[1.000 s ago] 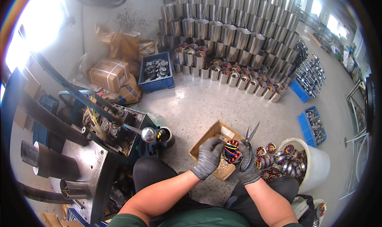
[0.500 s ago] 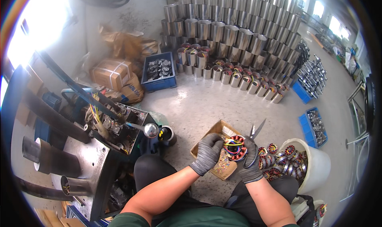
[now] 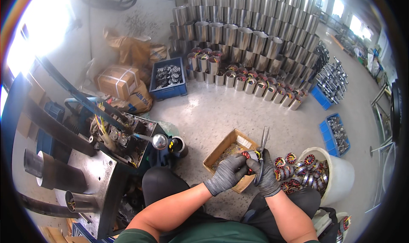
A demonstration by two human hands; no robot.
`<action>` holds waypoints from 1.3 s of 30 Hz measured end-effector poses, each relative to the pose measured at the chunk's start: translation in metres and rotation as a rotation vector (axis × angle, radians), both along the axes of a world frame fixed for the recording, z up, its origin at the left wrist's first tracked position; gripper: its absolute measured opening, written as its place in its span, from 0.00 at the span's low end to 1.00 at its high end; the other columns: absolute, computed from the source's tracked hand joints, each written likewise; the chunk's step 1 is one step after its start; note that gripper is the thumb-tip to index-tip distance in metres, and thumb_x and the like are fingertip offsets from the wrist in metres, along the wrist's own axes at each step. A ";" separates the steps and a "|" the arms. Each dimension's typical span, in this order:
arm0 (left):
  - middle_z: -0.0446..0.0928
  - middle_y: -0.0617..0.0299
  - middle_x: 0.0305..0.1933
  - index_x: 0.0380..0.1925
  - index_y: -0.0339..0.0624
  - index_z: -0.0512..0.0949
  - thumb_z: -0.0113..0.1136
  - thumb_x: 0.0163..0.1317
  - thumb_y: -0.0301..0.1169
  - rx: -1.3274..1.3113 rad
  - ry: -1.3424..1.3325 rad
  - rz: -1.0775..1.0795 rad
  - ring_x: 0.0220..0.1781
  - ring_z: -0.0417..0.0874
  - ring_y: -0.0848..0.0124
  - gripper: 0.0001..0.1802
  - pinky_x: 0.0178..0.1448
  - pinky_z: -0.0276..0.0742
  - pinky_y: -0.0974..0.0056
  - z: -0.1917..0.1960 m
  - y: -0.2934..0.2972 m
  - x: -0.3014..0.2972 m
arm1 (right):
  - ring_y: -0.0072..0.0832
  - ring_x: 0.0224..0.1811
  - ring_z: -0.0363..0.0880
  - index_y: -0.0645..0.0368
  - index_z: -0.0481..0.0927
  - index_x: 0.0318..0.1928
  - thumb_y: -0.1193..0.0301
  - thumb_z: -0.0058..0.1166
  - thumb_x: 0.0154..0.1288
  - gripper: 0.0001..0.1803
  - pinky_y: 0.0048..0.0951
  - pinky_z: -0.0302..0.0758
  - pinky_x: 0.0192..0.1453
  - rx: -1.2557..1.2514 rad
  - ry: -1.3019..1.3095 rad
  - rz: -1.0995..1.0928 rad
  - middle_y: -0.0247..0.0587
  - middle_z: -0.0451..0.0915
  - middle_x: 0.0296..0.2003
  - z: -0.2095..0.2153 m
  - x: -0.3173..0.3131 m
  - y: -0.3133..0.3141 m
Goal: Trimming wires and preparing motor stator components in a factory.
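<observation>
A copper-wound motor stator [image 3: 246,155] is held between my two gloved hands, mostly covered by fingers. My left hand [image 3: 230,173] is closed on its near left side. My right hand [image 3: 268,177] is closed round a pair of scissors [image 3: 264,137], blades pointing up and away, while its fingers also meet the stator's right side. Whether the blades are fully together is hard to see. Below the hands sits an open cardboard box [image 3: 242,186] with small wire scraps on its bottom. Several wound stators [image 3: 294,184] lie beside my right hand, at the mouth of a tipped white bucket [image 3: 343,179].
At my left stands a metal-topped machine [image 3: 97,168] with a ball-ended lever [image 3: 159,141]. Stacked steel cylinders [image 3: 230,34] line the back, some holding wound stators. Blue crates of metal parts stand at the back left [image 3: 170,91] and right [image 3: 326,138].
The stator has turned from face-up to edge-on, and its coloured wires no longer show. My left hand has rolled over it; the scissors have swung upright with the blades nearer each other.
</observation>
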State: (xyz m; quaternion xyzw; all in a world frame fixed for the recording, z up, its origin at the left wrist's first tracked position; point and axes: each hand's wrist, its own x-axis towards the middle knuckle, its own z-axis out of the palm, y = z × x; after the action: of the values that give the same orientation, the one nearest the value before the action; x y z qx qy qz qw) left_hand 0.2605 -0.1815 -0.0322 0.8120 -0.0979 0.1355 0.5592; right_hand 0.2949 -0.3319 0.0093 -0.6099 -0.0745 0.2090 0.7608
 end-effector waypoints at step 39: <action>0.75 0.66 0.27 0.32 0.41 0.77 0.56 0.70 0.37 -0.968 0.187 0.299 0.26 0.71 0.77 0.12 0.35 0.69 0.71 0.025 0.047 0.019 | 0.37 0.39 0.88 0.58 0.77 0.47 0.59 0.68 0.59 0.22 0.41 0.89 0.44 0.365 0.310 -0.065 0.43 0.84 0.41 -0.037 0.006 -0.004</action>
State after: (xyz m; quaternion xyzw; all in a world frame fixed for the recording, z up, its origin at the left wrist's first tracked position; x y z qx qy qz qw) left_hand 0.2796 -0.1347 -0.0067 0.4738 0.1436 0.1705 0.8519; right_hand 0.3010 -0.3359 -0.0275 -0.4248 0.0262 0.2586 0.8672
